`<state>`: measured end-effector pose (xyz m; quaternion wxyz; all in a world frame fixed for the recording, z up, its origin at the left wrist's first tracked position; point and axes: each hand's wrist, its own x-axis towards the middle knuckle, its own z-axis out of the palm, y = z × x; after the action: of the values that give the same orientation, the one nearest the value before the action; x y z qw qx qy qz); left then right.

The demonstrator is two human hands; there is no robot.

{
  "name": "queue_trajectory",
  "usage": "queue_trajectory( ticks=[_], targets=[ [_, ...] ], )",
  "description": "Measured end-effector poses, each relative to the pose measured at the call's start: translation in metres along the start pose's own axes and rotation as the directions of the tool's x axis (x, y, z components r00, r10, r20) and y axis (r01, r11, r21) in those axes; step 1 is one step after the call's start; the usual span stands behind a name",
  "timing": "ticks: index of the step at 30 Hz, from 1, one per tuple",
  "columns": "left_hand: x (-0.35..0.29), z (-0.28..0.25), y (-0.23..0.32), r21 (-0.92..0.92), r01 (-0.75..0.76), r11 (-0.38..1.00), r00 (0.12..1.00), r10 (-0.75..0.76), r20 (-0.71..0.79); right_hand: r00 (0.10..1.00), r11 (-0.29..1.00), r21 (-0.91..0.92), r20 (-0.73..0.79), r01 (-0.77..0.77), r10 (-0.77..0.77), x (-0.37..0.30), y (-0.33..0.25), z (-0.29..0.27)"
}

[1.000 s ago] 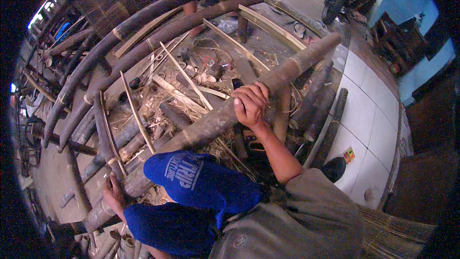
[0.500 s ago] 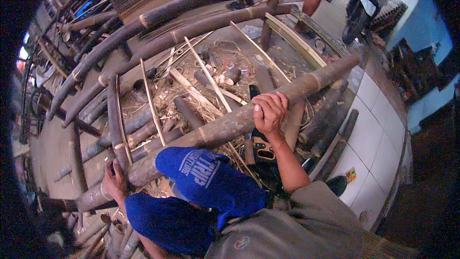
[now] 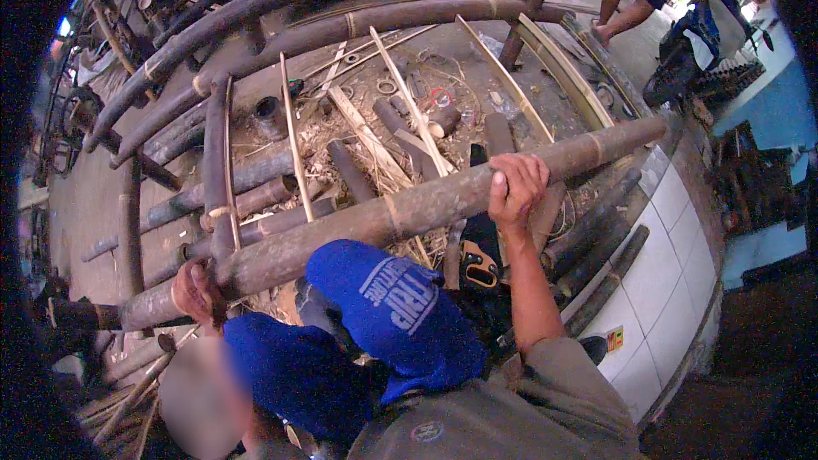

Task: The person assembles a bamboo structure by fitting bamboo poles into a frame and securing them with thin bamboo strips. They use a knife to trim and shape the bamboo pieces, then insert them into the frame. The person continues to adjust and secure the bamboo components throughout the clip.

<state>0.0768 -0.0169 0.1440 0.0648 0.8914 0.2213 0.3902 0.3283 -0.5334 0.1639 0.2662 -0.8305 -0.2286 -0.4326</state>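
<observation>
Bare right hand [image 3: 520, 192] wraps over the top of a thick bamboo pole [image 3: 426, 204], fingers bent tight against it. Down at the pole's left end, the left hand [image 3: 198, 291] presses on it with fingers crooked; from where I stand I can't tell how far they close underneath. That pole slants across the near side of a bamboo frame [image 3: 383, 20], just beyond the person's knees, with pale slats [image 3: 296, 136] running to it. Blue shorts [image 3: 400, 294] carry pale block lettering, and the drab shirt [image 3: 494, 400] a small round emblem [image 3: 428, 433]. On the white tiles [image 3: 656, 290] sits a little red-and-yellow printed packet [image 3: 614, 339], its print too small to make out.
</observation>
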Motion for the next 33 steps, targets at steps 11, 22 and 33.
queue_trajectory(
  ticks=[11, 22, 33],
  targets=[
    [0.039, 0.037, 0.068, -0.034, -0.179, 0.983, 0.977, 0.173, -0.122, 0.997, 0.997, 0.007, 0.015, 0.080, -0.080, 0.045, 0.085, 0.084],
    [0.064, 0.056, 0.063, -0.128, -0.155, 0.980, 0.981, 0.138, -0.135, 0.994, 0.994, -0.033, 0.026, 0.108, -0.107, 0.048, 0.094, 0.114],
    [0.101, 0.082, 0.059, -0.030, -0.124, 0.992, 0.982, 0.118, -0.149, 0.990, 0.990, -0.069, 0.082, 0.119, -0.114, 0.079, 0.083, 0.140]
  ],
)
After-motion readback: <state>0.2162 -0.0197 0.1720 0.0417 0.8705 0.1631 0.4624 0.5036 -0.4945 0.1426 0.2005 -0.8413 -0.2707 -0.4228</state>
